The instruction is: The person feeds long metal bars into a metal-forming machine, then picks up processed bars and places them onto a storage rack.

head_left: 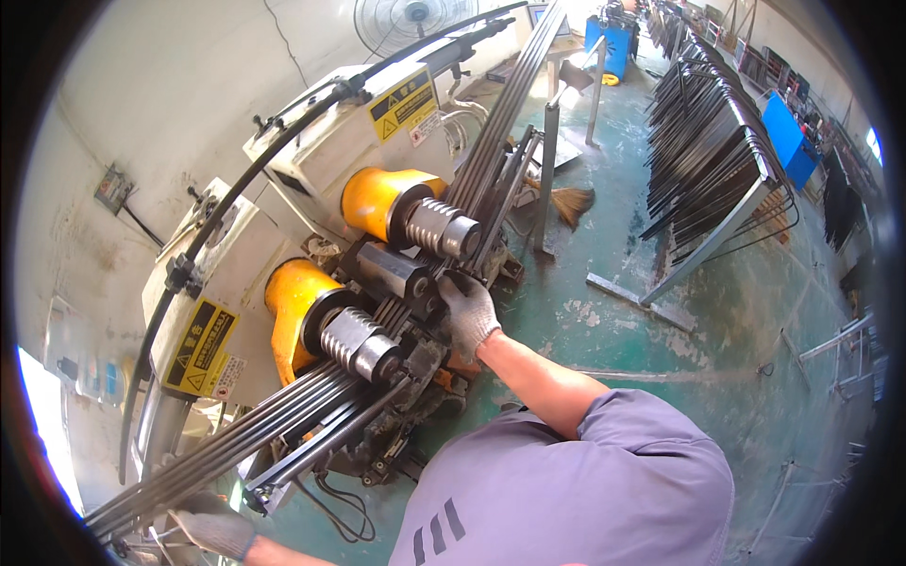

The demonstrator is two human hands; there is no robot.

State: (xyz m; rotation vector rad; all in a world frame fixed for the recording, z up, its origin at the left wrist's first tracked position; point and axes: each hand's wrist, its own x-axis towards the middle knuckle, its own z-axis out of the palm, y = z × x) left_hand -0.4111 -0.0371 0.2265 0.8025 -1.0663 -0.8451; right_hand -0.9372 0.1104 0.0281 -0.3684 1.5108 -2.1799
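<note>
A bundle of long, thin metal rods (241, 429) runs slantwise through a bending or rolling machine, from the lower left to the upper middle. My left hand (215, 534), in a pale knitted glove, is closed at the bundle's lower-left end, its fingers partly hidden by the rods. My right hand (466, 313), gloved alike, is closed on the rods at the machine's middle, beside a dark metal block (392, 271); its fingertips are partly out of sight. Two grooved steel rollers stick out over the rods, one lower (360, 345) and one upper (444, 228).
Yellow housings (300, 300) carry the rollers on pale machine bodies (212, 344) with warning labels. A black curved bar (283, 141) arches over them. Right of me, a rack (717, 250) bears many dark bent bars. A broom head (570, 202) and metal posts (548, 179) stand beyond the machine.
</note>
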